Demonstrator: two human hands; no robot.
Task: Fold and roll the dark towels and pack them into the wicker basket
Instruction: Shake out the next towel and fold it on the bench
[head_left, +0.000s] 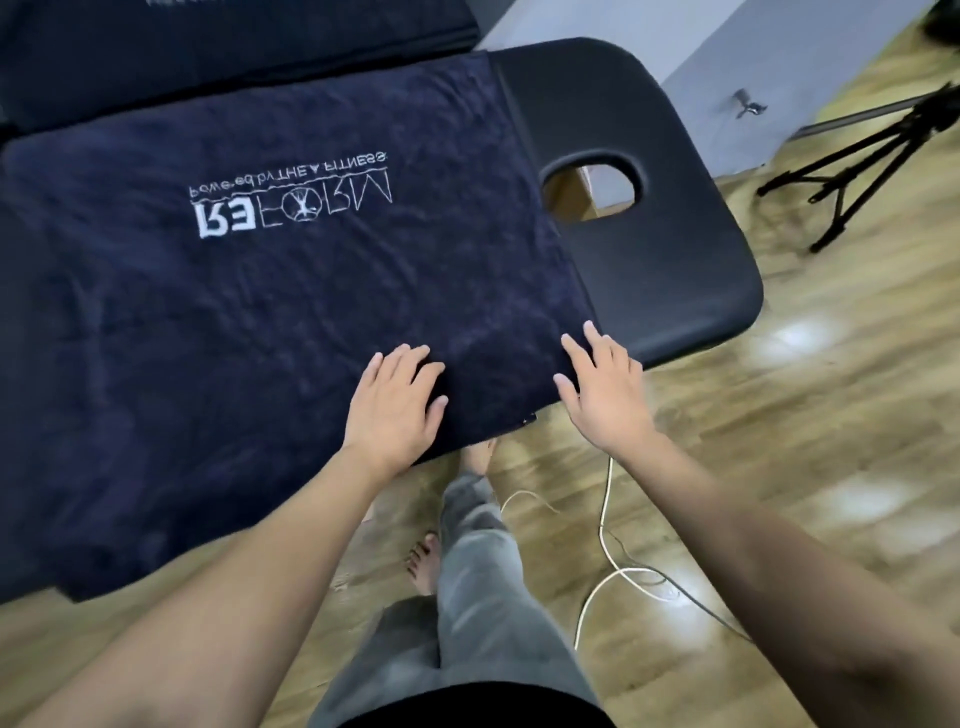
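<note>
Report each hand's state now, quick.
Left hand: open, fingers flat on the dark navy terry towel.
Right hand: open, fingers spread at the towel's near corner, holding nothing.

Plush cloth towel (291, 291), glossy wood floor (779, 467)

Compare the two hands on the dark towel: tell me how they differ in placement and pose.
The left hand lies flat on the dark navy towel with white lettering, well inside its near edge; the right hand sits at the towel's right corner, partly over the black padded table. The left hand's fingers lie close together; the right hand's spread wider. Both are open, palms down, gripping nothing.
</note>
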